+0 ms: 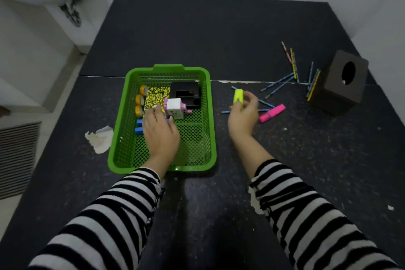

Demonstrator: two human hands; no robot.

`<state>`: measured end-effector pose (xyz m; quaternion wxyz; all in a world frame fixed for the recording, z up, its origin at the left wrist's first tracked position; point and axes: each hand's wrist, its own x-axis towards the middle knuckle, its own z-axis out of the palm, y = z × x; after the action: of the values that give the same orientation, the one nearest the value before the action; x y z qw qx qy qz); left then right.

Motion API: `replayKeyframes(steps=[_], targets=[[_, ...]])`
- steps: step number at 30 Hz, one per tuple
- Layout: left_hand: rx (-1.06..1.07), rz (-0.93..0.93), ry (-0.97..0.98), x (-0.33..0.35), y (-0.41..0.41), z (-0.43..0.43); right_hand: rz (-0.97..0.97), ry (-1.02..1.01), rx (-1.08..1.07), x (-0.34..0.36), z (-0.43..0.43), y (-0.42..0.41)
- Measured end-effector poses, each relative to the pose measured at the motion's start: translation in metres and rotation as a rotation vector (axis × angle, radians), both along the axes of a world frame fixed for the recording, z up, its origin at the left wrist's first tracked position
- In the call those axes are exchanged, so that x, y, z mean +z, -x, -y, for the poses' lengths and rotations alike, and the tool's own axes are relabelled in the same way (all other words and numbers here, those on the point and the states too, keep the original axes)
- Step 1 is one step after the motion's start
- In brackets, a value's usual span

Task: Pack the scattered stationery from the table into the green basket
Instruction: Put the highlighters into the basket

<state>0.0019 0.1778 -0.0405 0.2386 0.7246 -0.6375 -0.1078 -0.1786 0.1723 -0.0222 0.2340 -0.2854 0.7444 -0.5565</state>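
Striped sleeves nearest. Left hand in green basket, fingers relaxed; right hand fingers clamped on yellow highlighter. Remaining on bench: pink highlighter, scattered pencils. Roughly half packed.

I see free floor in the near right part of the basket; its far half is crowded by the black box and sharpener. The brown box stands beside the pencils
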Motion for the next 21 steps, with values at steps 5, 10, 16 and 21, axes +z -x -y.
replayKeyframes(steps=[5, 10, 16, 21], targets=[[0.044, 0.005, -0.003, -0.002, -0.028, 0.009, 0.192, -0.173, 0.121, -0.003, 0.019, -0.067], [0.031, -0.013, 0.022, -0.005, -0.047, 0.014, 0.127, -0.515, 0.256, -0.023, 0.014, -0.098], [0.002, -0.043, 0.03, -0.008, -0.064, 0.02, -0.181, -0.655, 0.396, -0.035, 0.017, -0.109], [-0.049, -0.066, 0.05, -0.011, -0.069, 0.027, -0.742, -0.781, 0.647, -0.033, 0.017, -0.101]])
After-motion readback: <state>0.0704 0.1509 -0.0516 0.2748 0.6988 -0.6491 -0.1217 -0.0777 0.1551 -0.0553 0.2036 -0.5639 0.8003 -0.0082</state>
